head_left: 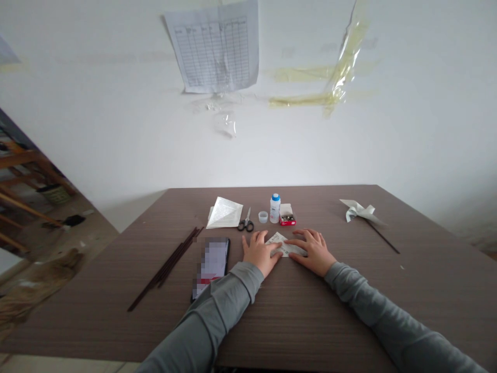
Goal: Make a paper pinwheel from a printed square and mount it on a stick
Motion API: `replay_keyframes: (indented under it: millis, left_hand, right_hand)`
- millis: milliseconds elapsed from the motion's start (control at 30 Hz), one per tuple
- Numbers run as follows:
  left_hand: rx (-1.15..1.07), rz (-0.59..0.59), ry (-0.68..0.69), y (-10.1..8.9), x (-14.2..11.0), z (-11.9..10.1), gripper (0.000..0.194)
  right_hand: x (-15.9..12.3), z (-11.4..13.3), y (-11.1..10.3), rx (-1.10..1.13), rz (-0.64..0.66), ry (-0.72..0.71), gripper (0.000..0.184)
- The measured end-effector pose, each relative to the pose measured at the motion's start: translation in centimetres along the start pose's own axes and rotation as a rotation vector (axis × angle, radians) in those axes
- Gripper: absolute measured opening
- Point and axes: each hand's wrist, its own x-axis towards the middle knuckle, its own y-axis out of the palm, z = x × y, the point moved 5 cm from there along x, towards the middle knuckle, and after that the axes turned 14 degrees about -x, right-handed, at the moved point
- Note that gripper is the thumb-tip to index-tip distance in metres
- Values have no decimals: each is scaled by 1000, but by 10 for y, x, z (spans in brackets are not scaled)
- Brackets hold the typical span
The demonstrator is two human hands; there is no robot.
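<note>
A printed sheet of paper [286, 248], folded into a triangle, lies flat on the table in front of me. My left hand [261, 254] rests on its left side with fingers spread. From the right, my right hand [315, 253] touches the paper with its thumb and fingers stretched out over it. Parts of the paper are hidden under both hands. Just beyond them stand a white bottle with a blue cap [275, 209], a small clear cup [263, 217] and a red box of small metal pieces [287, 219]. Scissors with black handles [246, 224] lie near my left hand.
A phone [213, 264] lies beside my left forearm, partly covered by the sleeve. Several dark sticks [171, 264] are farther left. Folded papers [225, 213] lie at the back. A paper pinwheel on a stick [360, 211] is at the right. The wall borders the table's [310, 331] far edge.
</note>
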Motion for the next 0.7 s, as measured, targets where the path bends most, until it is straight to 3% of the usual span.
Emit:
replay_keyframes:
  millis: [700]
  left_hand:
    - [22,23,-52,-13,-2,2,35]
  right_hand:
    - [-2,14,-20,-30,120,127,55]
